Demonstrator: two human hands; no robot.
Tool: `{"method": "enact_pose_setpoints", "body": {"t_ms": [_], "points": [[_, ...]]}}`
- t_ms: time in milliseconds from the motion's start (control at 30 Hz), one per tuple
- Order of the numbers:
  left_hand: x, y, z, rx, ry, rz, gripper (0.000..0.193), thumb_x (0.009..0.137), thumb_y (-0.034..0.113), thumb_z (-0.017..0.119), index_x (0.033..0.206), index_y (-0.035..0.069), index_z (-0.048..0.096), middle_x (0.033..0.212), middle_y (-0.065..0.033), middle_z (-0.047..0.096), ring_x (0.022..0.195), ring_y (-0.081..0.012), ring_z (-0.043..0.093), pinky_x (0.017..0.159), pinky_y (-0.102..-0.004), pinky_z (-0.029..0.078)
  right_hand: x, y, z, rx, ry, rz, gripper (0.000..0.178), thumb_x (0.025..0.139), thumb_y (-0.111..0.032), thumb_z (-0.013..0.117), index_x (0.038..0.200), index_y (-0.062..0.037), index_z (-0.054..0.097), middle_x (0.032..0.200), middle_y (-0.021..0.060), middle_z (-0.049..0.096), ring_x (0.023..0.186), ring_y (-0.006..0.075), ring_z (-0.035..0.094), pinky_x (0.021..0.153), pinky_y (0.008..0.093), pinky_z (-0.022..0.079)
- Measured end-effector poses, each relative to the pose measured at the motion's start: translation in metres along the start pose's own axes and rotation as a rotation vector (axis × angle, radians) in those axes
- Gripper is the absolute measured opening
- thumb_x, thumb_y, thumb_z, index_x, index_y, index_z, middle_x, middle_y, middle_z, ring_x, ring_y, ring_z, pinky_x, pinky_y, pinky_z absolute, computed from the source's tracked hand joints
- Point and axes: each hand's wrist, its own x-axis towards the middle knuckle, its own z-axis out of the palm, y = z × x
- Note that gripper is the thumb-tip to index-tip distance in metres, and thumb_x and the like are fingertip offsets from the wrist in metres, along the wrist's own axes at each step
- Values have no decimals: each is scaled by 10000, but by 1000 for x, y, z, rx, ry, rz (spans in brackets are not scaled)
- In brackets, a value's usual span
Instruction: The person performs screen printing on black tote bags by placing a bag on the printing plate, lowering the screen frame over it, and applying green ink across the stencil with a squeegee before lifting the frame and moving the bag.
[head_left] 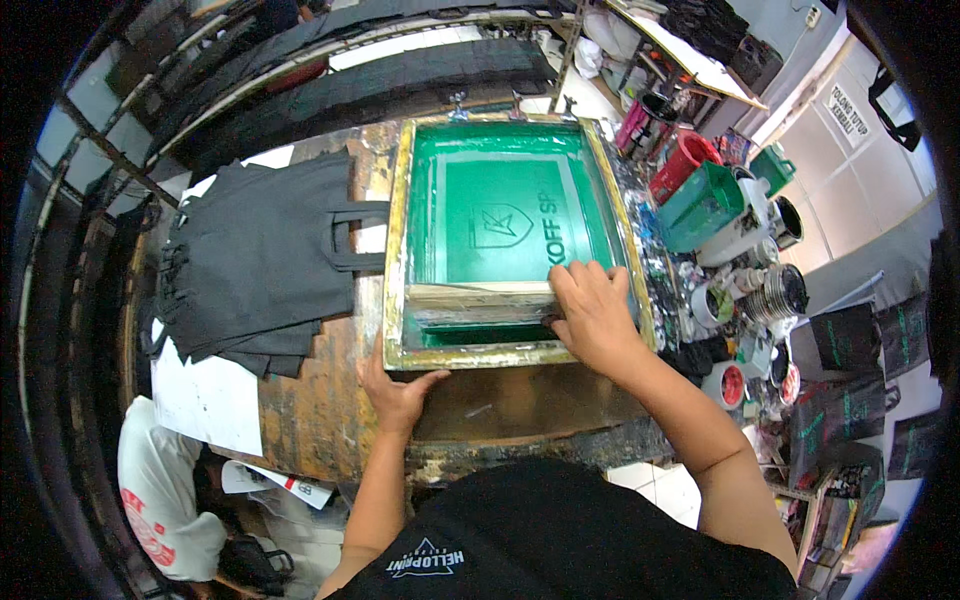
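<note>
A screen printing frame (pixel 397 215) with green mesh lies on the wooden table in front of me. A shield emblem and part of some lettering show in the mesh. Across its near part rests a squeegee (pixel 470 300) with a long wooden handle. My right hand (pixel 598 315) is closed over the squeegee's right end, fingers on the far side. At the frame's near left corner, my left hand (pixel 395 392) holds the edge, its thumb along the near side and its fingers partly hidden. Left of the frame lies a stack of black cloth bags (pixel 260 255); one bag's handles reach to the frame.
Paint tubs, a green container (pixel 700 205), a red container (pixel 685 165) and a stack of tins (pixel 775 292) crowd the right side. White paper (pixel 205 400) lies at the table's left edge. A person in a white shirt (pixel 160 490) is low at the left. Dark racks stand beyond.
</note>
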Motion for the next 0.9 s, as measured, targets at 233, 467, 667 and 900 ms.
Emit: {"method": "enact_pose_setpoints", "body": {"t_ms": [233,467,667,900], "points": [[0,-5,2,-5,30,65,1127,487,450,1024,1417,-10,585,1162,-160,719,1054,-358,602,979,-462,418,62,41,24,-41,52,1,677,678,-199,897,1230,-94,520,1073,81,578,1066,286,562,885,484,371],[-3,-4,0,38,24,63,1175,457,505,1014,1420,-10,580,1187,-156,718,1046,-345,608,958,-461,429,144,94,59,-70,94,-19,729,703,-260,911,1288,-105,506,1127,86,602,1124,301,571,907,509,371],[-3,-1,-2,64,1,40,1214,446,510,1016,1432,-33,561,1235,-167,705,1075,-358,603,984,-475,428,220,133,72,-76,21,10,733,729,-302,915,1319,-126,517,1200,87,631,1195,308,596,942,576,405],[0,6,-6,84,-7,41,1258,428,536,1006,1455,-27,548,1221,-164,709,1072,-357,605,976,-462,431,287,167,81,-70,-77,47,830,749,-368,921,1409,-132,475,1292,116,656,1262,342,602,988,662,396]]}}
